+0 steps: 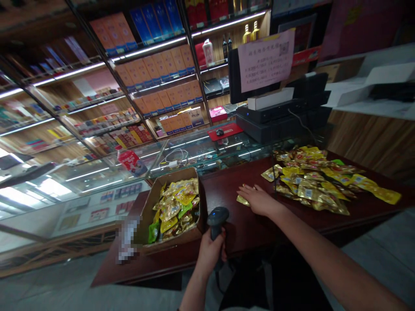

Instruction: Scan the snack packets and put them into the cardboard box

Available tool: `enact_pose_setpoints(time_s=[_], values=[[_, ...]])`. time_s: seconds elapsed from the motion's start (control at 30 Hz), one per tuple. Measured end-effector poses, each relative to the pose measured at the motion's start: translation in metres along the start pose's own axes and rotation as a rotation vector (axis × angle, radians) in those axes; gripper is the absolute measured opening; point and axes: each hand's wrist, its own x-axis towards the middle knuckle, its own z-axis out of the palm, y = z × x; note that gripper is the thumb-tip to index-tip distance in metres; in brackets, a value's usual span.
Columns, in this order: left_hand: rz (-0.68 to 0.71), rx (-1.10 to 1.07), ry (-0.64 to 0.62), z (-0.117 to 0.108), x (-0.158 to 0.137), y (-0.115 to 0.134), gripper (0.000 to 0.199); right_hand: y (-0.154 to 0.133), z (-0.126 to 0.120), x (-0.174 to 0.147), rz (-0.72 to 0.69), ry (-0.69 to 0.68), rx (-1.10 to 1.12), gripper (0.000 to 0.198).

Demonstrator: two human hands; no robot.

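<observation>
My left hand (210,248) is closed around the handle of a dark barcode scanner (218,216), its head pointing up over the table. Palm down, my right hand (259,199) is at a small gold snack packet (243,200) on the dark red table (223,185); the packet is partly covered by the fingers. A large pile of gold and yellow snack packets (311,181) lies to the right of that hand. Left of the scanner stands an open cardboard box (202,203) holding many similar packets (178,203), a few of them green.
Behind the table runs a glass display counter (191,149) with a red bottle (131,160), a white cable (175,160) and a mouse (219,132) on a red mat. A monitor (235,77) bearing a pink paper stands at the back. Stocked shelves (155,86) line the wall.
</observation>
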Motion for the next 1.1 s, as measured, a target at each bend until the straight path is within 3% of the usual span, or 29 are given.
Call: enact_pose_setpoints(time_s=[0.1,0.2,0.33,0.4,0.5,0.57,0.67,0.77,0.9,1.1], values=[[-0.015,-0.001,-0.001,0.002,-0.002,0.003,0.036,0.000,-0.007,0.000,0.024,-0.015,-0.084,0.064],[-0.014,-0.011,-0.017,0.003,-0.003,0.004,0.034,-0.002,-0.012,-0.003,0.119,0.029,-0.147,0.042],[-0.044,-0.030,-0.028,0.003,-0.002,0.002,0.030,-0.007,-0.010,-0.007,0.161,0.141,-0.029,0.018],[-0.040,-0.032,-0.026,0.002,-0.001,-0.001,0.028,-0.016,-0.002,-0.011,0.254,0.199,0.124,0.024],[-0.030,-0.028,-0.032,0.002,0.000,-0.004,0.027,-0.034,0.019,-0.019,0.472,0.307,0.401,0.054],[-0.032,-0.022,-0.036,0.002,0.000,-0.005,0.026,-0.043,0.032,-0.024,0.524,0.398,0.534,0.065],[-0.042,-0.016,-0.040,0.002,0.000,-0.005,0.027,-0.047,0.045,-0.027,0.431,0.492,0.632,0.055],[-0.030,-0.016,-0.042,0.002,-0.001,-0.003,0.029,-0.045,0.050,-0.025,0.335,0.501,0.684,0.051],[-0.029,-0.011,-0.025,0.002,-0.003,0.000,0.033,-0.045,0.053,-0.021,0.316,0.536,0.715,0.060],[-0.069,-0.040,-0.043,0.001,-0.009,0.010,0.045,-0.045,0.052,-0.021,0.281,0.615,0.787,0.053]])
